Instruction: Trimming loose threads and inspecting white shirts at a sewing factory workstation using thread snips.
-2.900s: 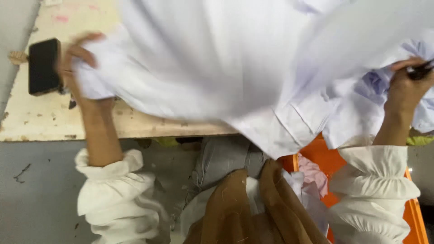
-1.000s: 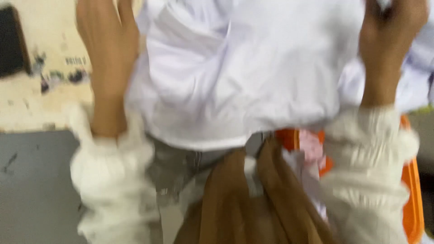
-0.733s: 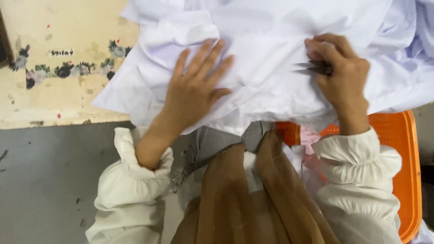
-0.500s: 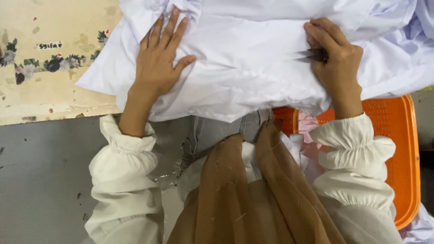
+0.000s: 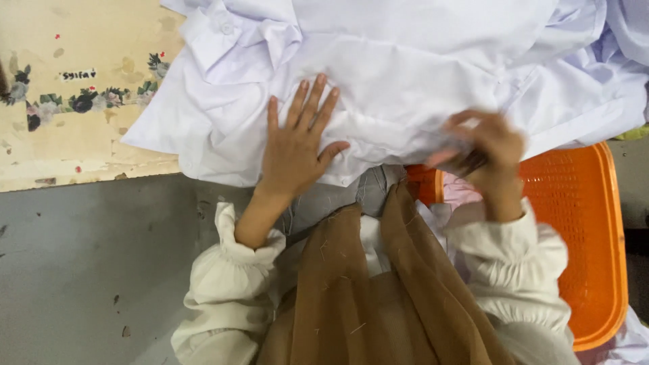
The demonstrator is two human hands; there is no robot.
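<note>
- The left hand [image 5: 294,145] lies flat, palm down and fingers spread, on the white garment [image 5: 405,74], gripping nothing.
- The right hand [image 5: 483,152] is blurred; its fingers curl around a small dark tool at the garment's near edge, though how firmly cannot be told.
- The white garment spreads rumpled across the tabletop [image 5: 74,142], its lower edge hanging over the near side.
- An orange plastic basket [image 5: 581,236] sits just right of the person, below the garment's edge.
- The worn tabletop shows a flower pattern at left.
</note>
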